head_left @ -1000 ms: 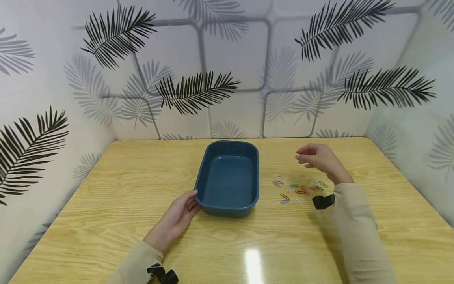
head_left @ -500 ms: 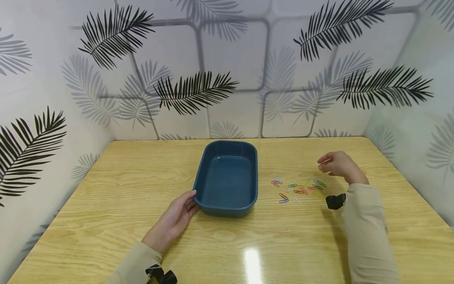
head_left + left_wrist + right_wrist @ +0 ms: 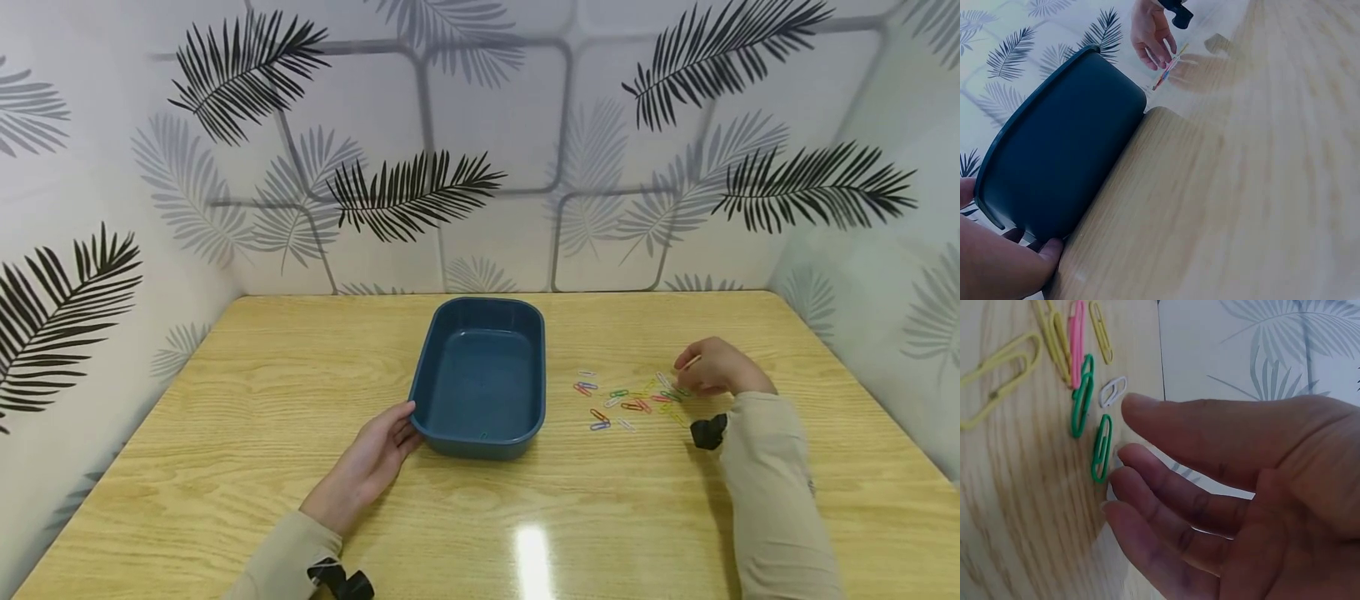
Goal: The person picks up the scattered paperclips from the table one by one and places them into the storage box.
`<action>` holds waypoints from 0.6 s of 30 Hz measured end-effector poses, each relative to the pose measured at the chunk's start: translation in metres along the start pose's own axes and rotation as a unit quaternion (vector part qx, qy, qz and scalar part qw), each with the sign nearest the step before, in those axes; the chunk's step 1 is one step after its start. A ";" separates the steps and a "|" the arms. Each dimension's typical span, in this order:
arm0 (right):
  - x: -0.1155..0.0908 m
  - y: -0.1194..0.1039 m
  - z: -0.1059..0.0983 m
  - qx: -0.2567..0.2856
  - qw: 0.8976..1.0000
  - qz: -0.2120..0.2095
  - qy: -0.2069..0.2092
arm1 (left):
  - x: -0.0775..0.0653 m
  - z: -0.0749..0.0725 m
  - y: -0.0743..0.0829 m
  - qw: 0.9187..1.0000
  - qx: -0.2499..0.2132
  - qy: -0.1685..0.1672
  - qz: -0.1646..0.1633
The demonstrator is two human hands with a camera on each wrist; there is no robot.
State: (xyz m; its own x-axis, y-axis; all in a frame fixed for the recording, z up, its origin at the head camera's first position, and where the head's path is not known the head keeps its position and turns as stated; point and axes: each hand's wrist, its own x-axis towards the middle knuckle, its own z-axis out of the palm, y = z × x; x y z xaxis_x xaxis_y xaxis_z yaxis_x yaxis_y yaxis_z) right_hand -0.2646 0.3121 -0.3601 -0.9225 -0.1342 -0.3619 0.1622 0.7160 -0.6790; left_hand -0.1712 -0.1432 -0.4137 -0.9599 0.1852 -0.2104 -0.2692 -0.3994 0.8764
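Observation:
A dark blue plastic bin (image 3: 480,375) stands mid-table with a small green paper clip (image 3: 483,435) inside its near end. My left hand (image 3: 375,458) grips its near left corner, thumb at the rim and fingers against the side below. To the right of the bin lie scattered paper clips (image 3: 637,405) in several colours. My right hand (image 3: 716,367) hovers over their right edge, holding nothing. Up close in the right wrist view, the loosely bent fingers and thumb point at a green paper clip (image 3: 1102,449), fingertips right beside it. A white paper clip (image 3: 1114,392) lies just past the thumb tip.
The wooden table (image 3: 262,375) meets a leaf-patterned wall (image 3: 495,125) at the back and both sides. Black wrist cameras (image 3: 708,431) are strapped on both sleeves. Light glares on the table's near part.
My right hand has moved right from above the clips, then lowered to the table at their right end. The left hand and the bin have stayed in place.

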 end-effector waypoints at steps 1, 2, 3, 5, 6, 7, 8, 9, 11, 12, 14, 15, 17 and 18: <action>0.000 0.000 0.001 0.001 1.000 0.003 -0.001 | 0.000 0.000 0.000 1.000 0.000 0.001 0.000; 0.001 0.001 0.001 0.001 1.000 0.005 -0.002 | 0.000 0.000 0.000 1.000 0.000 0.001 0.000; 0.002 0.001 0.001 -0.001 1.000 0.006 -0.002 | 0.000 -0.001 0.000 1.000 0.000 0.002 0.001; 0.003 0.002 0.002 -0.014 1.000 0.007 0.000 | 0.000 -0.001 0.000 1.000 -0.001 0.004 0.001; 0.004 0.003 0.003 -0.020 1.000 0.006 0.000 | 0.000 -0.001 0.000 1.000 -0.001 0.004 0.001; 0.005 0.003 0.003 -0.026 1.000 0.006 0.000 | 0.000 -0.001 0.000 1.000 -0.001 0.005 0.001; 0.005 0.004 0.003 -0.032 0.999 0.006 -0.001 | 0.000 -0.001 0.000 1.000 0.000 0.005 0.002; 0.005 0.004 0.004 -0.038 0.999 0.006 -0.001 | 0.000 -0.001 0.000 1.000 -0.001 0.004 0.002; 0.005 0.004 0.004 -0.044 0.999 0.008 -0.005 | 0.000 -0.001 0.000 1.000 0.000 0.003 0.002; 0.005 0.003 0.005 -0.045 0.999 0.007 -0.006 | 0.000 -0.001 0.000 1.000 0.000 0.002 0.002; 0.005 0.003 0.005 -0.040 0.999 0.002 -0.012 | 0.000 -0.001 0.000 1.000 0.000 0.002 0.002; 0.005 0.003 0.005 -0.036 0.999 -0.003 -0.015 | 0.000 -0.001 0.000 1.000 0.000 0.002 0.002; 0.005 0.004 0.006 -0.030 0.999 -0.015 -0.023 | 0.000 -0.001 0.000 1.000 0.000 0.002 0.002; 0.005 0.005 0.006 -0.026 0.999 -0.021 -0.028 | 0.000 -0.001 0.000 1.000 0.001 0.002 0.001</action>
State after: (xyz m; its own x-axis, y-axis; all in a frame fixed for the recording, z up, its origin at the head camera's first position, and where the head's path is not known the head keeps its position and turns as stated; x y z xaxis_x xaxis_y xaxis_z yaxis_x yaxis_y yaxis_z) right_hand -0.2659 0.3113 -0.3690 -0.9068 -0.2022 -0.3698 0.1038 0.7432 -0.6609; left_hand -0.1714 -0.1443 -0.4141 -0.9609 0.1811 -0.2094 -0.2663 -0.3978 0.8780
